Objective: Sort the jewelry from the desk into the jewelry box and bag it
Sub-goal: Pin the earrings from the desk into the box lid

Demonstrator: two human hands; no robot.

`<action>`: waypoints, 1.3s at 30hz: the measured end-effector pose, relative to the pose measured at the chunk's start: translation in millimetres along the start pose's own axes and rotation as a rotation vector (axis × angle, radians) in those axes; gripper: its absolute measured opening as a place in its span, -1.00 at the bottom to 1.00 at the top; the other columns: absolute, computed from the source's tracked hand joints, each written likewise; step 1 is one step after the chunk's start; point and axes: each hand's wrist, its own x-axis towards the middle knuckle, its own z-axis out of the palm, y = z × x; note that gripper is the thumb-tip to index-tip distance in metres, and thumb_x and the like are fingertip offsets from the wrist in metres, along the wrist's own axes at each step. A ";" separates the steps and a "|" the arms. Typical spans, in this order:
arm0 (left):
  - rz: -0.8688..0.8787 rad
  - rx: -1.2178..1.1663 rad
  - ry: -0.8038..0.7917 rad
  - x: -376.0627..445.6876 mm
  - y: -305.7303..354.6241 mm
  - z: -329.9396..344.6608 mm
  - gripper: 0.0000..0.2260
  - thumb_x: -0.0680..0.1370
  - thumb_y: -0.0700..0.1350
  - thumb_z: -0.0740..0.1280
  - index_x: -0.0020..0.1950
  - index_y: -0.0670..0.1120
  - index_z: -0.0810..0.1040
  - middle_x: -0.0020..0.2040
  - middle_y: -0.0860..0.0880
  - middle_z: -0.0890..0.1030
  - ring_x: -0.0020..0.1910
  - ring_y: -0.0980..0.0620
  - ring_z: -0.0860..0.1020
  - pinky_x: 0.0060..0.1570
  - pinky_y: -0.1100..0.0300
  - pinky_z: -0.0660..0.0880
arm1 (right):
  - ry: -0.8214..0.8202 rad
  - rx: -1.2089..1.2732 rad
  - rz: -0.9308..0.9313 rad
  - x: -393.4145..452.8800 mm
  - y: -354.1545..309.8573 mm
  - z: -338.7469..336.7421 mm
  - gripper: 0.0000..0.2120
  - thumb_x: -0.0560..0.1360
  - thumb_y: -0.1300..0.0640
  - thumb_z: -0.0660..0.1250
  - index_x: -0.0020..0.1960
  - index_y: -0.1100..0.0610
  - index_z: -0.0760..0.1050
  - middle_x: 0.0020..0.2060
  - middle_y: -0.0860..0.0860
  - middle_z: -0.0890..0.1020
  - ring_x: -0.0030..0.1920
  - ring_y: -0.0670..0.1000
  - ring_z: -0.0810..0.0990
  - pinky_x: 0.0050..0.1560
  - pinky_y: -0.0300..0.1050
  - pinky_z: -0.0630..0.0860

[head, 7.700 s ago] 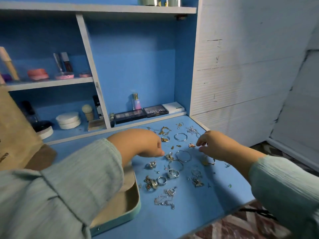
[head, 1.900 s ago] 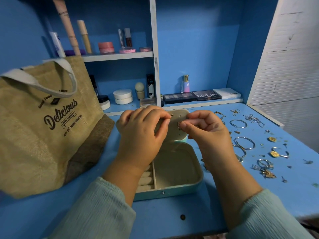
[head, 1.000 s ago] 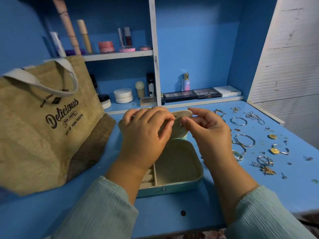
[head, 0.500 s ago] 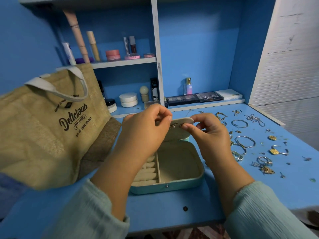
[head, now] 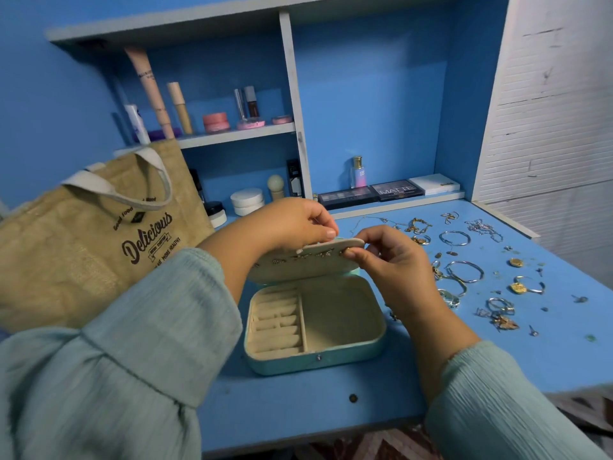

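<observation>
The teal jewelry box (head: 315, 360) stands open on the blue desk, its cream tray showing ring rolls on the left and a bare compartment on the right. Its lid (head: 298, 268) tilts toward me with several small earrings pinned along it. My left hand (head: 292, 224) grips the lid's top edge from behind. At the lid's right end, my right hand (head: 394, 263) pinches a small gold earring (head: 345, 251) against it. Loose jewelry (head: 464, 272), hoops, rings and chains, lies scattered to the right of the box. A burlap tote bag (head: 99, 247) stands at the left.
Shelves behind hold cosmetics: tubes and pink jars (head: 215, 121) above, white jars (head: 247, 200), a perfume bottle (head: 358, 172) and eyeshadow palettes (head: 396, 190) below. A white panelled wall (head: 547, 111) bounds the right. The desk's front edge (head: 298, 439) runs close below the box.
The lid has tipped forward toward me while both hands stayed on it. My right hand has brought the small earring to the lid's right end. The camera has pulled back and up.
</observation>
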 end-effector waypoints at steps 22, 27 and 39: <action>0.064 -0.010 -0.230 11.1 0.9 -3.5 -0.88 0.56 -0.07 0.30 -0.15 0.14 0.52 -0.17 0.23 0.57 -0.13 0.22 0.51 0.05 0.29 0.41 | -0.084 0.016 -0.097 1.0 8.5 -5.9 -0.73 0.33 0.31 0.49 -0.26 -0.02 0.50 -0.38 -0.04 0.52 -0.36 -0.08 0.42 -0.30 -0.26 0.41; 0.072 -0.005 -0.228 12.6 1.0 -2.2 -0.88 0.55 -0.06 0.31 -0.16 0.14 0.52 -0.17 0.22 0.56 -0.13 0.23 0.51 0.07 0.27 0.40 | -0.082 0.016 -0.103 1.6 10.5 -6.8 -0.73 0.33 0.29 0.49 -0.25 -0.04 0.50 -0.36 0.00 0.54 -0.34 -0.03 0.44 -0.28 -0.17 0.43; 0.090 0.062 -0.273 14.1 4.9 -5.8 -0.88 0.52 -0.04 0.34 -0.19 0.16 0.52 -0.17 0.23 0.57 -0.15 0.26 0.50 0.01 0.30 0.40 | -0.071 0.029 -0.079 1.0 7.1 -6.0 -0.72 0.32 0.30 0.49 -0.28 -0.03 0.49 -0.41 -0.05 0.51 -0.37 -0.06 0.41 -0.30 -0.20 0.41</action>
